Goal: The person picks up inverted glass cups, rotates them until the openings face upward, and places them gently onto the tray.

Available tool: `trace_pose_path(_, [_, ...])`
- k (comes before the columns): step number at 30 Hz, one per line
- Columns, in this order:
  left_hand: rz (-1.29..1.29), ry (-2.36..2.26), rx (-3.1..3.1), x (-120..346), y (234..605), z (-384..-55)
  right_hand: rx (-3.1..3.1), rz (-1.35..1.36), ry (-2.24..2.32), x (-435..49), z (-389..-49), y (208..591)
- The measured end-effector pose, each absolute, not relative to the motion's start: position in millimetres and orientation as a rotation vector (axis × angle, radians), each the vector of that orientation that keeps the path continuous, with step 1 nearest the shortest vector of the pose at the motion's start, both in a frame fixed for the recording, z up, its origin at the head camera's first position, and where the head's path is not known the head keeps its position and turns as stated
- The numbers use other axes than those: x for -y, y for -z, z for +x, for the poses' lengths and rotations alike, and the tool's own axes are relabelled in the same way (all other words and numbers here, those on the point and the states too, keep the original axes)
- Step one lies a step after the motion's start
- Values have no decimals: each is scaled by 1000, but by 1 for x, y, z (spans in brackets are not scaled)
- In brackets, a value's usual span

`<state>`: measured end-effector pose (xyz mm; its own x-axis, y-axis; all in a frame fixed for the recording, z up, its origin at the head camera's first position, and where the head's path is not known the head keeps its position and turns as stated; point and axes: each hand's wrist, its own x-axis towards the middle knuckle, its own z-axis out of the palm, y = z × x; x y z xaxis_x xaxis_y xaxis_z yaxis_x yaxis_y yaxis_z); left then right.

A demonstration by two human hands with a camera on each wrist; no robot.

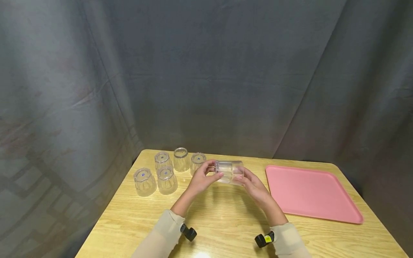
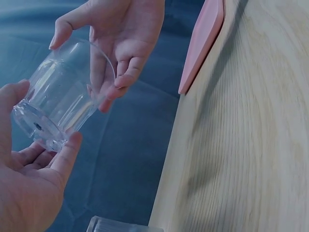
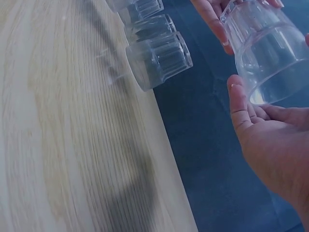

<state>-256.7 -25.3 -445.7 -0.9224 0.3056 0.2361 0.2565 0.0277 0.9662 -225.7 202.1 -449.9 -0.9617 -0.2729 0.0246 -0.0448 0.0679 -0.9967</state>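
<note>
A clear glass tumbler (image 1: 228, 172) is held on its side above the table, its faceted base to the left and its rim to the right. My left hand (image 1: 200, 181) grips the base end between thumb and fingers; a small dark mark shows on that base in the left wrist view. At the rim end, my right hand (image 1: 256, 188) holds the tumbler (image 3: 270, 53) with thumb and fingers. Just left of my left hand, a similar tumbler (image 1: 198, 161) stands upside down, partly hidden by the fingers.
Several more clear tumblers (image 1: 145, 182) stand at the left of the wooden table (image 1: 219, 222), most upside down with blue marks on their bases. A pink tray (image 1: 313, 193) lies at the right. Grey curtains (image 1: 209, 79) hang behind the table and along both sides.
</note>
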Motion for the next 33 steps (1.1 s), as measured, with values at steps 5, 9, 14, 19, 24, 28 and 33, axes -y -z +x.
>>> trace_pose_path(5, [620, -2042, -2251, 20, 447, -258, -2178, -362, 2031, -209, -227, 452])
trace_pose_path(9, [631, -2008, -2264, 15, 447, -258, -2194, -370, 2035, -216, -225, 453])
trace_pose_path(14, [642, -1952, -2277, 7, 451, -259, -2255, -321, 2004, -226, -221, 457])
trace_pose_path(19, [645, -1938, -2282, 0, 453, -261, -2248, -344, 2030, -234, -220, 458])
trace_pose_path(24, [645, -1935, -2289, -7, 452, -261, -2242, -359, 2045, -240, -219, 457])
trace_pose_path(28, [657, -1927, -2285, -14, 451, -261, -2264, -346, 2037, -245, -216, 455])
trace_pose_path(33, [650, -1927, -2280, -22, 450, -262, -2326, -324, 1997, -252, -213, 454])
